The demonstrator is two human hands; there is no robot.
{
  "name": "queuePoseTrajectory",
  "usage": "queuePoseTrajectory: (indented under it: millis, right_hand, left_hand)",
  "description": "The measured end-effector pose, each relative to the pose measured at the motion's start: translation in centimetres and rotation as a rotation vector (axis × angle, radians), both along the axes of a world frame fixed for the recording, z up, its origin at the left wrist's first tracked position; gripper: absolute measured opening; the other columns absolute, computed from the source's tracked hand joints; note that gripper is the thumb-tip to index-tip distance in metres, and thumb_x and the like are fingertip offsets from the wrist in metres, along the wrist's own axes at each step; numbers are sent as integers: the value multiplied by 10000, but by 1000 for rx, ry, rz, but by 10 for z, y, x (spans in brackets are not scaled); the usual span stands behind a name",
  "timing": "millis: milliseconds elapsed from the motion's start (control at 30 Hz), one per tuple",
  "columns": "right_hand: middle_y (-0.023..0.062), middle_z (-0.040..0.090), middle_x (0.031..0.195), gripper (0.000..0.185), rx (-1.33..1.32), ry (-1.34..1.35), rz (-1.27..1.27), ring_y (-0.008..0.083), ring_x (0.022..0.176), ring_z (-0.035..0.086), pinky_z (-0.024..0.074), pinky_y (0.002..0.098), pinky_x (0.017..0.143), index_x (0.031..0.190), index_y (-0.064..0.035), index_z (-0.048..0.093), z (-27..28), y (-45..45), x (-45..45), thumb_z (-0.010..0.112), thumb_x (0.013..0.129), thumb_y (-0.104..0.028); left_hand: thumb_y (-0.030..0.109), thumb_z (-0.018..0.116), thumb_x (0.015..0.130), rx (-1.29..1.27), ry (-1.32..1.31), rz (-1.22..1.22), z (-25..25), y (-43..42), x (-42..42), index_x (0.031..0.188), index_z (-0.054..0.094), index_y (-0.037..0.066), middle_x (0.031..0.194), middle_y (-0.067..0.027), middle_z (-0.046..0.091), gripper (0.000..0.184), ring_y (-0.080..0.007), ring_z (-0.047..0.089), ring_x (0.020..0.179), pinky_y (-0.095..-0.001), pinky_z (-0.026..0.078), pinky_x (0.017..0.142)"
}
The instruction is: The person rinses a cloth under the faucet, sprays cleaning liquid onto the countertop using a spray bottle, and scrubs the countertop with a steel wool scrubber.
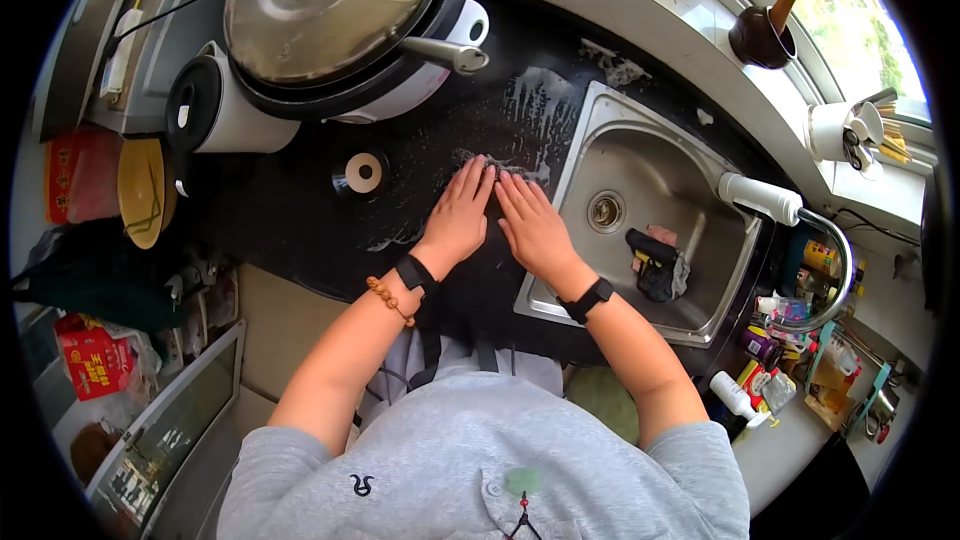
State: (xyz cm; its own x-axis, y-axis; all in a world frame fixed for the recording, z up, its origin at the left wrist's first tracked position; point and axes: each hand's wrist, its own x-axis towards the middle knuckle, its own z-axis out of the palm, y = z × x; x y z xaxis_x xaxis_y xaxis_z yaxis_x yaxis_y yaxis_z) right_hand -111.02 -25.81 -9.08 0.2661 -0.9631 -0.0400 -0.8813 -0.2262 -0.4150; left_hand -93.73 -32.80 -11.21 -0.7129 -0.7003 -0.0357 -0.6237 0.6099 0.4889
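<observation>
My left hand lies flat on the black countertop, fingers stretched out and tips by a patch of white suds. Beside it, my right hand is also flat with fingers extended, its index fingertip close to the left hand's fingers. Something greyish and wispy shows at the fingertips; whether it is foam or a scrubber I cannot tell. More suds streak the counter ahead of my hands. A small round tan-topped object stands left of my left hand.
A steel sink on the right holds a dark crumpled cloth-like item, with a white-headed faucet at its edge. A large lidded pan and a white kettle-like appliance stand at back left. Bottles crowd the far right.
</observation>
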Motion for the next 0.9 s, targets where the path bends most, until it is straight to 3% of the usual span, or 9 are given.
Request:
queuePoseTrajectory:
  millis: [200, 367, 533, 600, 733, 833, 900]
  right_hand:
    - [195, 383, 1559, 593, -4, 101, 7, 311, 1458, 345, 238, 426, 1216, 1472, 55, 407, -14, -13, -2, 510, 993, -279]
    - [226, 376, 1558, 643, -11, 122, -45, 325, 1463, 340, 216, 429, 1223, 1459, 71, 423, -21, -20, -4, 493, 980, -352]
    - [241, 380, 1553, 628, -125, 155, -191, 336, 1461, 344, 220, 428, 1221, 1444, 83, 432, -38, -110, -35, 467, 946, -298]
    - [255, 434, 1505, 634, -216, 200, -201, 370, 1410, 405, 278, 453, 1192, 1444, 74, 422, -52, -152, -54, 498, 918, -271]
    - [255, 447, 1494, 612, -278, 189, -217, 366, 1386, 435, 305, 460, 1175, 1431, 51, 447, -66, -217, -87, 484, 916, -278]
    - [260, 491, 1454, 589, -300, 164, -194, 367, 1347, 474, 321, 466, 1162, 1400, 45, 482, -66, -229, -96, 495, 905, -272]
    - [250, 487, 1465, 583, -163, 116, -201, 347, 1371, 460, 291, 454, 1182, 1386, 59, 502, -54, -198, -84, 487, 904, -269]
  left_hand:
    - [53, 560, 848, -26, -103, 8, 15, -12, -14, 1486, 357, -41, 1506, -243, 371, 676, -389, 332, 1440, -448, 317, 1183]
    - [83, 549, 862, 18, -24, -35, 3, -20, -12, 1476, 365, -65, 1552, -262, 336, 657, -381, 329, 1453, -441, 281, 1208]
    - [140, 504, 859, -75, -25, -13, -19, -110, -67, 1468, 393, -59, 1551, -251, 359, 651, -355, 329, 1461, -421, 265, 1215]
    - [160, 506, 838, -131, -64, 1, -30, -149, -92, 1466, 395, -57, 1548, -257, 361, 673, -361, 327, 1460, -417, 252, 1221]
    - [150, 513, 831, -217, -50, -26, -48, -224, -129, 1428, 425, -82, 1510, -280, 401, 646, -386, 367, 1426, -427, 278, 1207]
    - [139, 509, 828, -139, -73, -32, -38, -235, -137, 1411, 441, -91, 1505, -286, 405, 630, -401, 390, 1405, -431, 299, 1195]
    - [132, 505, 827, -60, -74, -42, -36, -206, -124, 1410, 444, -92, 1501, -285, 412, 628, -403, 396, 1400, -431, 308, 1190]
